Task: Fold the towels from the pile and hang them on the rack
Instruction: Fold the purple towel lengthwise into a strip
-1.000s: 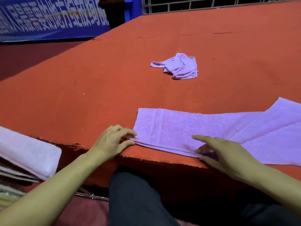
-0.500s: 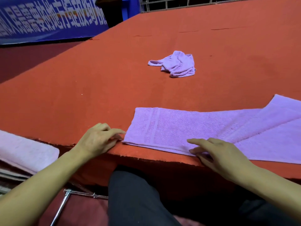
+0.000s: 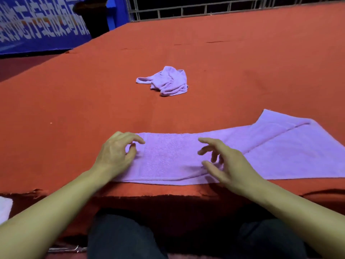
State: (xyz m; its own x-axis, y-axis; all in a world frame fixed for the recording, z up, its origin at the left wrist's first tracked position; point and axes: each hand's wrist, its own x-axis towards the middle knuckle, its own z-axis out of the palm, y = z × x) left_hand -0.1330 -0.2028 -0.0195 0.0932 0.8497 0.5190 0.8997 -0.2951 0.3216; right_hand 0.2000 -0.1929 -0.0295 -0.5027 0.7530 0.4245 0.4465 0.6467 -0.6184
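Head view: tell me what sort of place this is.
Probably an indoor hall or workshop, not a home: a wide work table under red felt, a blue banner with large white lettering, and a metal railing behind.

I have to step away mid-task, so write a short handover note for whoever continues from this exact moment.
Left hand: fingers curled at the left end of the flat lilac terry towel; whether it pinches the cloth is unclear.
Right hand: open, fingers spread above the towel's middle, holding nothing.
The flat towel lies along the near edge of the orange felt table, its right part doubled over.
A crumpled lilac towel waits farther back.
Done: partial fold. Left: finish folding, hang both; no rack in view.
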